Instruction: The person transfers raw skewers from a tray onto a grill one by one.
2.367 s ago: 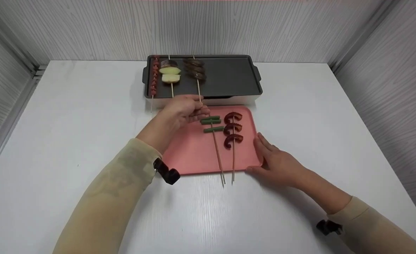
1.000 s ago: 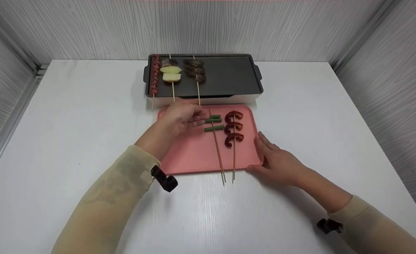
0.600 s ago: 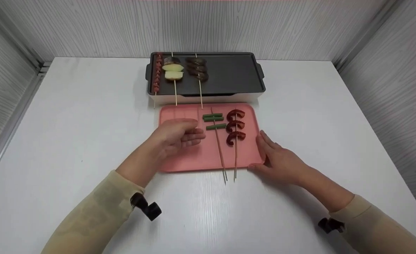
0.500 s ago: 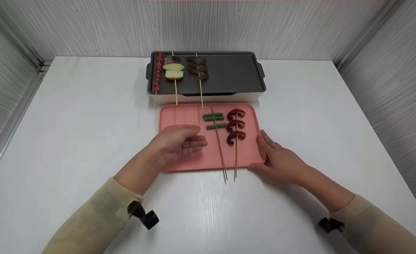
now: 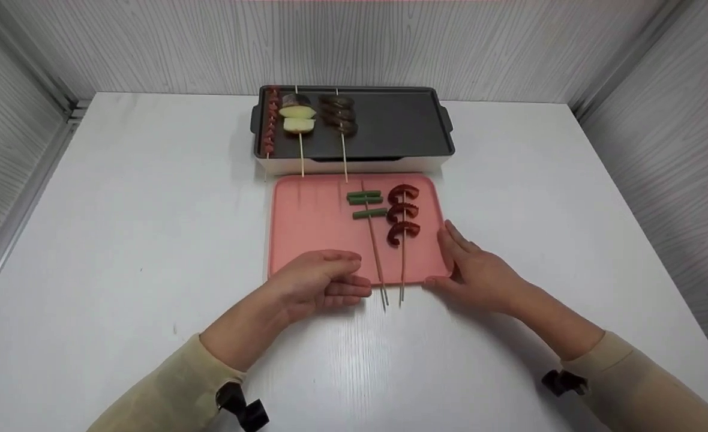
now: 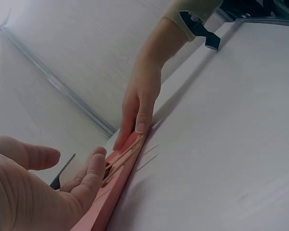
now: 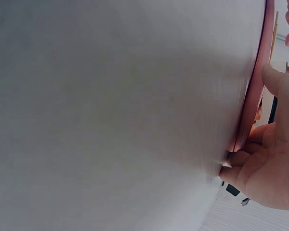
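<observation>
On the pink tray (image 5: 312, 225) lie a skewer of green bean-like pieces (image 5: 369, 213) and a skewer of dark red curled pieces, like octopus tentacles (image 5: 403, 230). Their bare stick ends stick out over the tray's front edge. My left hand (image 5: 321, 282) holds nothing; it hovers at that front edge, fingers loosely extended, just left of the stick ends. My right hand (image 5: 480, 279) holds the tray's front right corner, thumb at the front edge and fingers along the right side. In the right wrist view the thumb touches the tray rim (image 7: 255, 91).
Behind the tray stands a white grill with a black plate (image 5: 408, 120). On its left half lie a red-piece skewer (image 5: 271, 120), a vegetable-slice skewer (image 5: 298, 113) and a brown-piece skewer (image 5: 338, 114). White panels enclose the white table (image 5: 150, 210) at the back and sides.
My left hand has let go of the brown-piece skewer, leaving it on the grill plate, and has come back toward the tray's front edge. The right hand stays at the tray corner.
</observation>
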Motion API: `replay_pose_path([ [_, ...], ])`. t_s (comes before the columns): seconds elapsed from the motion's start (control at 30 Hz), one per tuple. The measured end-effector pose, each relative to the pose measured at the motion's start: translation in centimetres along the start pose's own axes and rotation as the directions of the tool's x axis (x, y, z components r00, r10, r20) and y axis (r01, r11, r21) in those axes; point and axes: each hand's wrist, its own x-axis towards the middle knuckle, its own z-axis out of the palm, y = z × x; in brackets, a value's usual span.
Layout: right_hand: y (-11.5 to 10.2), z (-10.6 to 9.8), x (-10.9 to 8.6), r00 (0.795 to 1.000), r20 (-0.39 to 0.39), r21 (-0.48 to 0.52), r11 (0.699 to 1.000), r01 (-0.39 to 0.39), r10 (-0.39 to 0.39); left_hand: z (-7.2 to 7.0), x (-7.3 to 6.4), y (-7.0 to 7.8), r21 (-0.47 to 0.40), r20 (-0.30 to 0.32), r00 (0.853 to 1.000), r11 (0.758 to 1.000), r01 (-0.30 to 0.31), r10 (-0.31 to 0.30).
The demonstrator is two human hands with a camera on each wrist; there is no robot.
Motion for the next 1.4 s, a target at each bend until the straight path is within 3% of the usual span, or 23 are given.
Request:
replay_pose_path([
  [0.33,-0.2,-0.1,-0.1,1.000,-0.014,-0.001,1.000,0.016,-0.016,0.7,0.4,-1.7,0.013,0.041,0.998,0.999,0.036,-0.037],
  [1.03,-0.2,0.0,-0.1,1.000,-0.022,0.000,1.000,0.013,-0.013,2.2,1.7,-2.6,0.002,0.075,0.994,0.997,0.075,-0.075],
  [1.4,-0.1,0.0,-0.1,1.000,-0.011,-0.002,1.000,0.004,-0.004,2.6,2.1,-2.8,-0.068,0.086,0.993,0.994,0.081,-0.075],
])
